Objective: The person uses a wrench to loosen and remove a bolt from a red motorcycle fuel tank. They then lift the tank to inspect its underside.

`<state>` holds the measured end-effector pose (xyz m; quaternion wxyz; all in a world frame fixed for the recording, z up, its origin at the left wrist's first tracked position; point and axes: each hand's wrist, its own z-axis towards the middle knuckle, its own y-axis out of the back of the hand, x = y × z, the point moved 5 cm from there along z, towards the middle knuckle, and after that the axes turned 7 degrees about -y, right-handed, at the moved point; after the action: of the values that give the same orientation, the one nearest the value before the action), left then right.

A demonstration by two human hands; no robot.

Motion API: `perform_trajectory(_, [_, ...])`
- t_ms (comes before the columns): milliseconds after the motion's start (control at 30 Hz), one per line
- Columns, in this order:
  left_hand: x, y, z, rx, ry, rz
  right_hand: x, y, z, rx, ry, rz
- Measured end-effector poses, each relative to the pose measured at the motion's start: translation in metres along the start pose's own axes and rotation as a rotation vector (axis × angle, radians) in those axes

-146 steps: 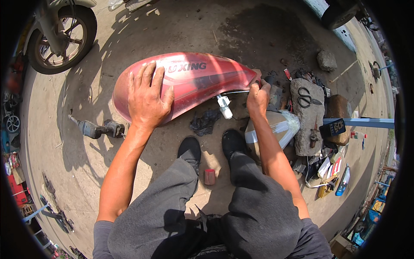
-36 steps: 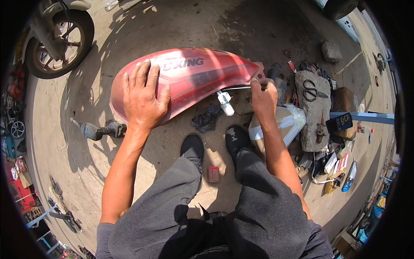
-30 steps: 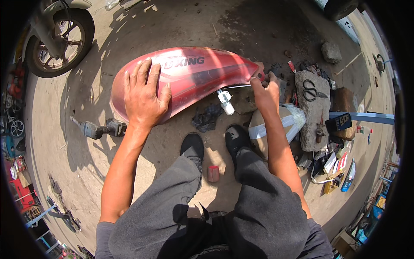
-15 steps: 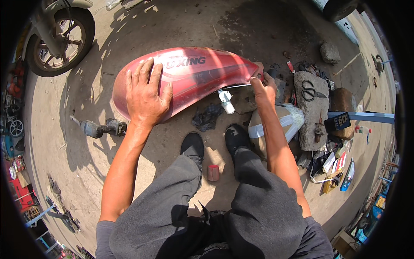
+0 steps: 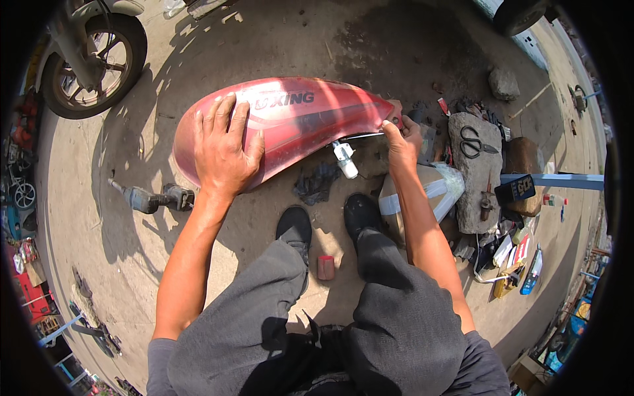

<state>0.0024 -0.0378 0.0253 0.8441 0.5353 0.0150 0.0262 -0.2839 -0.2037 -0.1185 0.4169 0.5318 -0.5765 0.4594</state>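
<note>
A red motorcycle fuel tank (image 5: pixel 297 122) lies on the concrete ground in front of my feet, with a white fuel tap (image 5: pixel 345 159) sticking out of its underside. My left hand (image 5: pixel 223 146) rests flat on the tank's left top, fingers spread. My right hand (image 5: pixel 403 137) grips the tank's narrow right end at the lower edge, fingers curled around the rim.
A power drill (image 5: pixel 153 198) lies left of my left arm. A motorcycle wheel (image 5: pixel 92 66) stands at top left. Dark gloves (image 5: pixel 317 183) and a small red block (image 5: pixel 325 267) lie near my shoes. A stone slab with scissors (image 5: pixel 471 140), a taped container (image 5: pixel 432 191) and scattered tools sit right.
Both hands have stayed on the tank. The right hand shifted slightly along the tank's right tip; the tank sits nearly as before.
</note>
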Motion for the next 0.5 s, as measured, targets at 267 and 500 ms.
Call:
perform_trajectory(267, [0.000, -0.002, 0.000, -0.015, 0.002, -0.003, 0.011, 0.010, 0.002, 0.214, -0.057, 0.049])
perform_trajectory(500, [-0.001, -0.001, 0.002, -0.031, -0.015, 0.001, 0.010, 0.012, 0.005, 0.220, -0.086, 0.062])
